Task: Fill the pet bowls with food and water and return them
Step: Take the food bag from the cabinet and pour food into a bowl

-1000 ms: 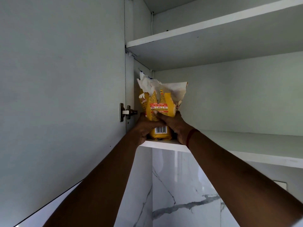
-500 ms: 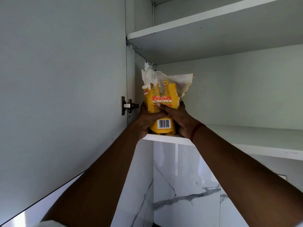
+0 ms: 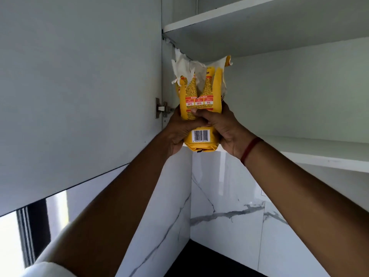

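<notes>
Head view: the yellow food bag (image 3: 200, 108), earlier standing on the lower shelf (image 3: 319, 154), now has its base drawn past that shelf's front edge at its left end; both hands grip it, the left hand (image 3: 177, 132) and right hand (image 3: 225, 128) wrapped round its middle; fetching the food seems under way. Above the lower shelf the bag's torn top nears the upper shelf (image 3: 259, 23); the open cabinet door (image 3: 79, 86) stands just left.
</notes>
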